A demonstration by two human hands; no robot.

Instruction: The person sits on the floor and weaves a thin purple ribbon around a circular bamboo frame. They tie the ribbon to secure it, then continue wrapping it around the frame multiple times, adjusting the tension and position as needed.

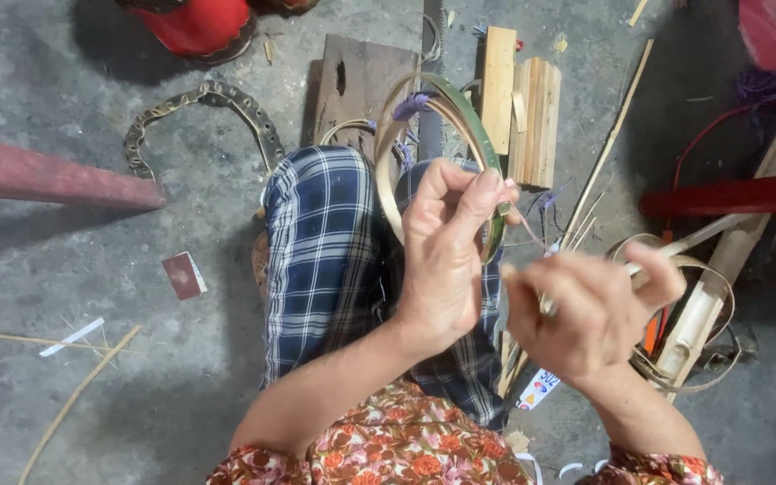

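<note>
Bamboo is the stuff in hand: a hoop (460, 117) of bent strip, green on its outer face, stands on edge over the lap in plaid cloth (325, 260), with purple ties at its 12 o'clock. The left hand (442, 260) has its fingers (487, 193) closed in a pinch on the hoop's rim at about 4 o'clock. Just right of it, the right hand (590, 310) is closed round a thin sliver (532, 229) that runs up to the pinch point; whether a blade is also in that fist I cannot tell.

Risks, as I judge them: the sliver looks fine enough to snap or split if pulled at a sharp angle; the bent hoop could spring open if the pinch slackens; raw strip edges could cut the fingertips pressed on them.

Going left to right for packages and labels: a small dark red box (183, 275) lies on the floor at 9 o'clock of the lap; a white slip (72, 337) lies below and left of it; a white tag (539, 388) with small coloured marks lies at 6 o'clock of the right hand. Wooden blocks (523, 108) lie at 1 o'clock of the hoop.
</note>
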